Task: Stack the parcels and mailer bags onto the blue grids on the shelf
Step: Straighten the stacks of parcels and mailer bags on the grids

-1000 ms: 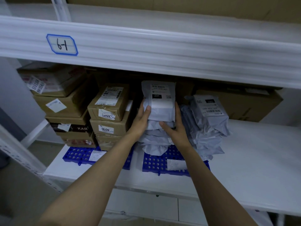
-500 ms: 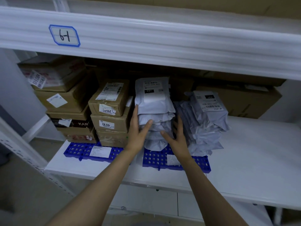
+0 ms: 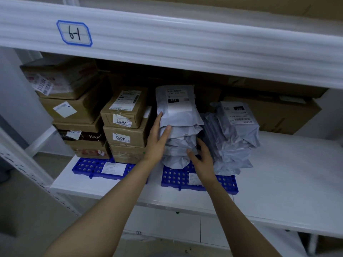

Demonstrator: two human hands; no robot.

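- Pressing flat against the left side of the centre stack of mailer bags (image 3: 181,133), the left hand (image 3: 157,140) has its fingers straight; a second ago it curled round the top bag, higher up.
- The right hand (image 3: 202,159), fingers spread and relaxed, touches the stack's lower right side; it has dropped from the top bag to just above the grid.
- The top bag (image 3: 176,108), labelled "231", now lies on the stack with no hand round it.
- The right blue grid (image 3: 178,179) bears the centre stack; a leaning pile of mailer bags (image 3: 235,140) just beside it sits partly on the grid.
- The left blue grid (image 3: 89,165) bears cardboard boxes: a far-left column (image 3: 78,112) of four and a middle column (image 3: 126,135) of three.
- In all: two grids, two bag piles, seven stacked boxes, and one large carton (image 3: 274,114) at the back right of the shelf (image 3: 287,175). Folds hide the exact number of bags; the centre stack shows about five layers.
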